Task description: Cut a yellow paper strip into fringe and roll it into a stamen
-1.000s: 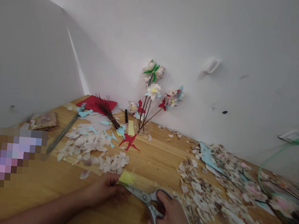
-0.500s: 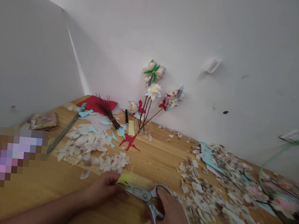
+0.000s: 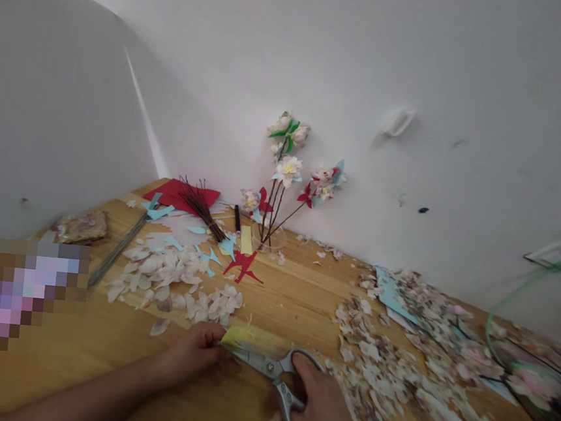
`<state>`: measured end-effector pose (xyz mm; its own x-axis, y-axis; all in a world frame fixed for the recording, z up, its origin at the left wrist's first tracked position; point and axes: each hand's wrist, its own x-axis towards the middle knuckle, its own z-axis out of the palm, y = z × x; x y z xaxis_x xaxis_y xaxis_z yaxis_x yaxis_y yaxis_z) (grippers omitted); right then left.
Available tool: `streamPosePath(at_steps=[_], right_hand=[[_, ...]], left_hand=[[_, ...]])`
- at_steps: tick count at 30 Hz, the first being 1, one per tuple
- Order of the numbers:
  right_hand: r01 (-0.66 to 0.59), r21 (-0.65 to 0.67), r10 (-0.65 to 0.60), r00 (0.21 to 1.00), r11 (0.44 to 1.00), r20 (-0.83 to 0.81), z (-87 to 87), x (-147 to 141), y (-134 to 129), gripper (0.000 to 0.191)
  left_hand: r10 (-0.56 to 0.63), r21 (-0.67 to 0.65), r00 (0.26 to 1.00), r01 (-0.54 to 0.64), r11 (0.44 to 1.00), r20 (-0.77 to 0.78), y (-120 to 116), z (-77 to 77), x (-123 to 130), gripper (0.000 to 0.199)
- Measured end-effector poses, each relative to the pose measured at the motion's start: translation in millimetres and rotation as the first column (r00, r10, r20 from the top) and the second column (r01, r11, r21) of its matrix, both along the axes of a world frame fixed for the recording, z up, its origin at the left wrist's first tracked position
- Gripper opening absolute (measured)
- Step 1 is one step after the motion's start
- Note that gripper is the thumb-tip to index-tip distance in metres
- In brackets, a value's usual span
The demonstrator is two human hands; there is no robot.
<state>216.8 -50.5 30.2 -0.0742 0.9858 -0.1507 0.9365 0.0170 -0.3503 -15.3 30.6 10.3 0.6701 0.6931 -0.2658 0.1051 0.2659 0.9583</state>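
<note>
Near the table's front edge, my left hand [image 3: 204,354] pinches a small piece of yellow paper [image 3: 236,336] between thumb and fingers. The paper's far edge looks cut into thin strips. My right hand [image 3: 325,408] grips the handles of metal scissors [image 3: 271,367], whose blades point left and lie at the lower edge of the paper. Blur hides whether the blades are fully closed. Some fingers of my right hand are hidden behind the handles.
Pale petals [image 3: 220,305] lie beyond my left hand, with a larger heap [image 3: 375,363] at right. A clear vase [image 3: 270,242] holds handmade flowers by the wall. Bundled twigs [image 3: 204,214], red paper [image 3: 164,192] and a wrapped packet [image 3: 83,226] are at back left.
The scissors and my right hand have shifted very slightly left. My left hand keeps its pinch on the yellow paper, almost unmoved.
</note>
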Motion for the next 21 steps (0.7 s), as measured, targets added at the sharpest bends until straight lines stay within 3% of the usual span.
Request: streamPosePath(at_steps=[5, 13, 21], right_hand=[[0.024, -0.009, -0.024, 1.000, 1.000, 0.005, -4.8, 3.0, 0.1, 0.038], [0.019, 0.011, -0.019, 1.000, 1.000, -0.012, -9.5, 6.3, -0.9, 0.032], [0.021, 0.001, -0.020, 0.999, 1.000, -0.032, -5.3, 6.9, -0.2, 0.034]], left_hand=[[-0.007, -0.021, 1.000, 0.007, 1.000, 0.012, -0.2, 0.2, -1.5, 0.030], [-0.023, -0.044, 1.000, 0.024, 0.999, 0.019, -1.6, -0.7, -1.7, 0.038], [-0.083, 0.017, 0.995, 0.082, 0.997, 0.064, 2.0, 12.3, -3.9, 0.040]])
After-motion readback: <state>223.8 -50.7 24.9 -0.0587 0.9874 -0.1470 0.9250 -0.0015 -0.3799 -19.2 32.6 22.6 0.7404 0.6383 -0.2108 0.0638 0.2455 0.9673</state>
